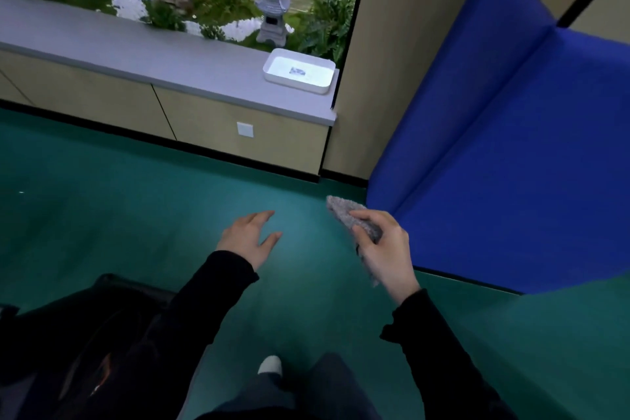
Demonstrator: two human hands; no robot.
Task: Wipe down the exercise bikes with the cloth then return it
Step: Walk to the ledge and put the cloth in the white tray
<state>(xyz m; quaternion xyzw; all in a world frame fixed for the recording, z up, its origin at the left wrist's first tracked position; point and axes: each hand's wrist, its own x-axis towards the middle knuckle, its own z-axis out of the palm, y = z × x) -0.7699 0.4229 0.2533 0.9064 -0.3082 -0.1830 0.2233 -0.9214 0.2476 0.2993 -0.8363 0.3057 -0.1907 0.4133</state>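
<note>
A grey fluffy cloth (344,210) is bunched in my right hand (385,249), which is shut on it above the green floor, near the blue mat. My left hand (247,237) hovers open over the floor, palm down, fingers spread, holding nothing. A white rectangular tray (272,73) sits on the right end of the grey windowsill counter (136,51), well ahead of both hands. A dark part of an exercise bike (85,344) shows at the lower left, mostly hidden by my left sleeve.
A large blue padded mat (511,147) leans against the beige wall at right. Beige cabinets (221,123) run under the counter. Behind the glass is a small garden with a stone lantern (272,10). My shoe (271,365) is on the green floor (102,198).
</note>
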